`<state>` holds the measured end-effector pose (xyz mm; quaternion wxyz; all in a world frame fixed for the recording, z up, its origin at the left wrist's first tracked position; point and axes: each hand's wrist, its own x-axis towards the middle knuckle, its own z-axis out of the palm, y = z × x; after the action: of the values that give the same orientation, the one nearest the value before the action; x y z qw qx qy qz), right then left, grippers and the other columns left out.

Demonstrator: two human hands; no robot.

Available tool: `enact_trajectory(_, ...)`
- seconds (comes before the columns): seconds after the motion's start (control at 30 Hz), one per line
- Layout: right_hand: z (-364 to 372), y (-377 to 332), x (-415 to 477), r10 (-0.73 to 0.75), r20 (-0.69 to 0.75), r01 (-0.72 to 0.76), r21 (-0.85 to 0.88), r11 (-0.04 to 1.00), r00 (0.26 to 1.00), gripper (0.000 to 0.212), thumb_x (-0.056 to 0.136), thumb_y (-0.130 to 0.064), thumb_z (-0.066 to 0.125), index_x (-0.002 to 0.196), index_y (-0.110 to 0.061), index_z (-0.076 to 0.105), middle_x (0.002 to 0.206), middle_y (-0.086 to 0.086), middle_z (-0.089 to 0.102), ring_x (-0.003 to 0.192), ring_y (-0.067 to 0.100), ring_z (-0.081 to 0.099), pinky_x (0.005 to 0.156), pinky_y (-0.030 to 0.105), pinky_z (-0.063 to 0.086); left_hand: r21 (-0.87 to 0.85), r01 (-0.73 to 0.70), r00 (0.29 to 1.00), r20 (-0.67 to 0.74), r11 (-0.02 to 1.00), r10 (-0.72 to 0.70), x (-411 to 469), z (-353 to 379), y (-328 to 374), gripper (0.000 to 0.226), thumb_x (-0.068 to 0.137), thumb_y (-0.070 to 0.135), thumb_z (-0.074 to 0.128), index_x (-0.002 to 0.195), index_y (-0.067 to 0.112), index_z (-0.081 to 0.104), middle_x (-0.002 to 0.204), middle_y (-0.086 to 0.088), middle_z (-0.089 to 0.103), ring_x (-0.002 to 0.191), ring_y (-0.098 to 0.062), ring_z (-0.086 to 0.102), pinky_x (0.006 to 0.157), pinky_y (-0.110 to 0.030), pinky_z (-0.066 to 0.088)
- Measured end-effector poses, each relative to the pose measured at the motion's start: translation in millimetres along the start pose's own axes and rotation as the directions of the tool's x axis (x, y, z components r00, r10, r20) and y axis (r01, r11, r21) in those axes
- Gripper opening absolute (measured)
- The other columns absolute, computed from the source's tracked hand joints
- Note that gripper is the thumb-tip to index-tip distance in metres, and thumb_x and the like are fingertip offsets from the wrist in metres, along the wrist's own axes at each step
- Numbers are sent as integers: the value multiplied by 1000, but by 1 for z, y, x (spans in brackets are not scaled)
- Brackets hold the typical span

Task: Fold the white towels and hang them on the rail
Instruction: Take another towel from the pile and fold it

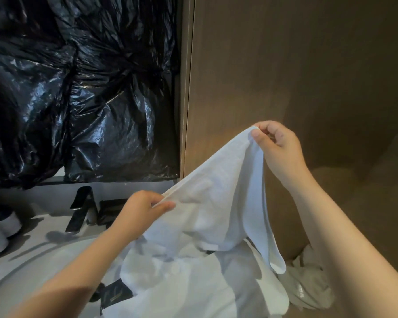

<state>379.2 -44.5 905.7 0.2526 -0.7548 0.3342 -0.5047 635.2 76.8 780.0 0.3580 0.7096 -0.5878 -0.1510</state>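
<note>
both hands pinching one white towel [216, 203] over the counter pile: left hand [145, 207] on the lower edge, right hand [278, 148] on the raised corner. level both corners, pull the edge taut, then fold. rail not visible.

light: dim, warm glow on wood panel [296, 65] behind the fingers [257, 135] | glare: glints on black plastic sheet [90, 99] up-left of them | shadows: soft on worktop [44, 228] to their left | focus: slightly soft | edges: bowed
</note>
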Motion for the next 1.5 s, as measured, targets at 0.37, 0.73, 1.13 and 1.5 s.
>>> enact_trajectory(0.37, -36, 2, 48, 65, -191, -75, -47, 996, 980, 18, 99, -33, 53, 107, -21, 64, 96, -11, 63, 92, 7, 61, 72, 14, 45, 154, -2, 992, -125, 988, 21, 57, -56, 21, 33, 89, 45, 62, 72, 19, 73, 72, -2, 68, 69, -17, 62, 65, -32, 49)
enact_trajectory(0.73, -63, 12, 78, 135, -356, -141, 9, 990, 925, 20, 100, -32, 52, 109, -20, 64, 98, -7, 63, 94, 7, 60, 73, 18, 47, 280, -120, 895, -384, 952, 226, 100, -126, 56, 67, 83, 52, 67, 39, 13, 34, 36, 3, 24, 36, -16, 27, 46, -30, 20)
enact_trajectory(1.13, -84, 14, 104, 279, -460, -289, 51, 956, 843, 20, 101, -32, 51, 104, -16, 63, 85, -5, 58, 82, 11, 55, 75, 28, 41, 395, -380, 774, -360, 836, 522, 130, -164, 84, 45, 94, 20, 62, 57, -1, 48, 56, -17, 44, 51, -23, 39, 49, -30, 26)
enact_trajectory(1.5, -88, 24, 101, 312, -457, -333, 36, 942, 833, 35, 100, -34, 51, 123, -9, 61, 106, 3, 56, 99, 18, 51, 85, 32, 42, 30, -261, 764, -605, 965, 225, 135, -149, 82, 27, 82, 27, 76, 105, 18, 64, 75, 13, 56, 70, -7, 55, 59, -13, 36)
